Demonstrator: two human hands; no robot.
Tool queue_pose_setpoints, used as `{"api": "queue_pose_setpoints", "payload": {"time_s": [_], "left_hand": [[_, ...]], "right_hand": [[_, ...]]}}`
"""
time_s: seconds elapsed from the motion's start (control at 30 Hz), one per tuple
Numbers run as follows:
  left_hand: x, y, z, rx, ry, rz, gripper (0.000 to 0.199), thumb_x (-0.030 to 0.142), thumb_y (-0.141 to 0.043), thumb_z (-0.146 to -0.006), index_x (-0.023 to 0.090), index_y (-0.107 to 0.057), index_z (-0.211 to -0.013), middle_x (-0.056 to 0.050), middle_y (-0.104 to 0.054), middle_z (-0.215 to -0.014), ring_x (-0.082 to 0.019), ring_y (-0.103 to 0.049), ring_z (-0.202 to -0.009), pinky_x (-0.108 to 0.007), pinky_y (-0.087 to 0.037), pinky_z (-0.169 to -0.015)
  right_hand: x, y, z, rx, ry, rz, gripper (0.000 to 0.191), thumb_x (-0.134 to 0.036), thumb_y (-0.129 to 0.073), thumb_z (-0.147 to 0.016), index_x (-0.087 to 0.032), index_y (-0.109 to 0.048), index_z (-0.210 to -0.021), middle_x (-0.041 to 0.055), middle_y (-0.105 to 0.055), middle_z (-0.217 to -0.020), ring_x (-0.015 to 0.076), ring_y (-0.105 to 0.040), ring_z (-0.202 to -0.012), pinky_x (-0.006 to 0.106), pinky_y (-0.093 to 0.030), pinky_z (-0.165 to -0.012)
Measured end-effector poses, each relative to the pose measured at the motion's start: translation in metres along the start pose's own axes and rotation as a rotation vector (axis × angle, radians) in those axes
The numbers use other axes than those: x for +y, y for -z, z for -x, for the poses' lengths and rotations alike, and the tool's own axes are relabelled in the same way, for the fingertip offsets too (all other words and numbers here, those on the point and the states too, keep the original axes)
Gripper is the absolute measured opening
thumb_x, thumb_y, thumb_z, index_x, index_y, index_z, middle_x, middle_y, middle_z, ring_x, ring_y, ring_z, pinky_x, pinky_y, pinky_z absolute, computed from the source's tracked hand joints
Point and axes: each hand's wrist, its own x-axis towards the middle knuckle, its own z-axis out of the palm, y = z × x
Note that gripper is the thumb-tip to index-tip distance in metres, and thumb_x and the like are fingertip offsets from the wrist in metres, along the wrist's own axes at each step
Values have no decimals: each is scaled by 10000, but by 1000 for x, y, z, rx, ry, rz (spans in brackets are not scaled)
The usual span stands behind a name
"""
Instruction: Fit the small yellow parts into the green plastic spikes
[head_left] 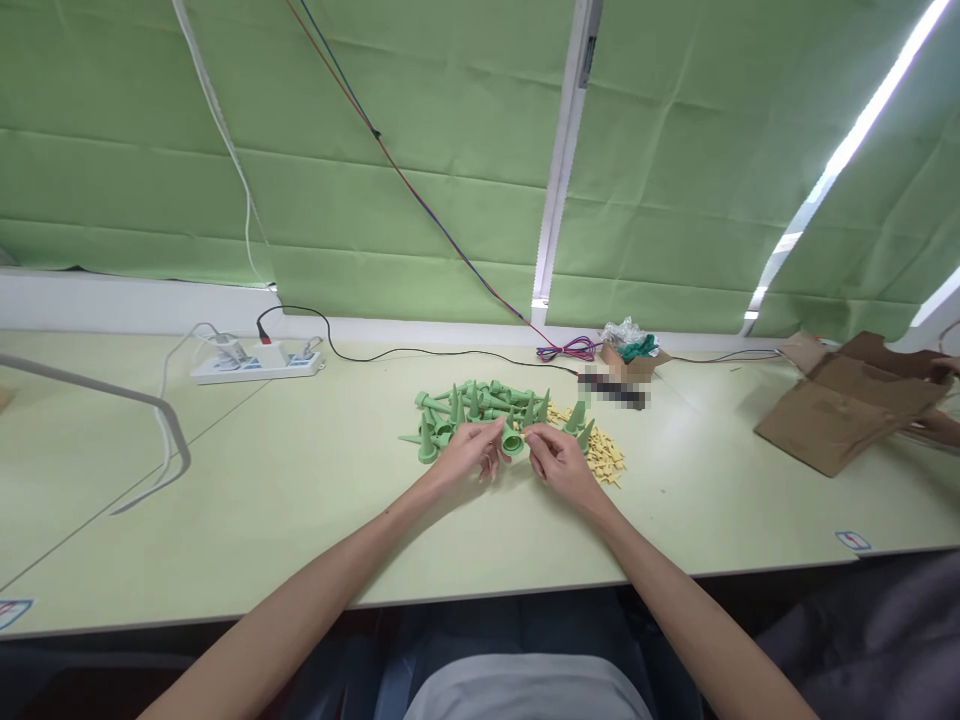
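My left hand [474, 452] is closed on a green plastic spike [513, 441], its round, hollow, threaded-looking open end turned towards me. At the rim of that opening my right hand [556, 460] pinches, thumb and forefinger together, on what looks like a small yellow plastic piece [524, 433], mostly covered by the fingertips. Behind both hands lies a heap of similar green spikes [480, 400], some standing point up. A pile of small yellow pieces [606, 460] spreads to the right of my right hand, with a few green spikes [576, 418] standing beside it.
A power strip [259, 362] with plugs stands at the back left. A dark, pixelated object [615, 390] lies behind the yellow pile, near a small carton [634, 362] with plastic wrap. At the right, another person's hand [937, 425] is at a brown cardboard box [832, 405].
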Motion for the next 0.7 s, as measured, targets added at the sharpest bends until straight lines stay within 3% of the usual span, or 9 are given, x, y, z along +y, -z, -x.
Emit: {"api": "queue_pose_setpoints", "payload": {"time_s": [0.13,0.47,0.7], "left_hand": [[3,-1,3,-9,-21,-89,506,608,-548,-831,134,-615,-667,-13,-549,-487,-106,-498,-417,-236,-381,-416],[1,2,7,-38,-118,-237,402,551,-530,-860,172,-545,-729,26,-530,-494,-109,-506,-433,-246,-404,-489],[0,-2,9,-6,-179,-351,332,511,-545,-851,188,-507,-784,45,-486,-537,-114,-488,-452,-229,-355,-445]], "right_hand": [[-3,1,1,-6,1,29,376,-523,-437,-944,-198,-588,-832,-45,-415,-510,115,-385,-443,248,-325,-472],[0,3,1,-30,-23,42,360,-508,-427,-954,-203,-540,-800,-56,-392,-515,107,-367,-447,240,-308,-470],[2,1,1,-9,-43,49,379,-522,-405,-957,-219,-453,-735,-62,-375,-501,109,-355,-443,242,-305,-468]]}}
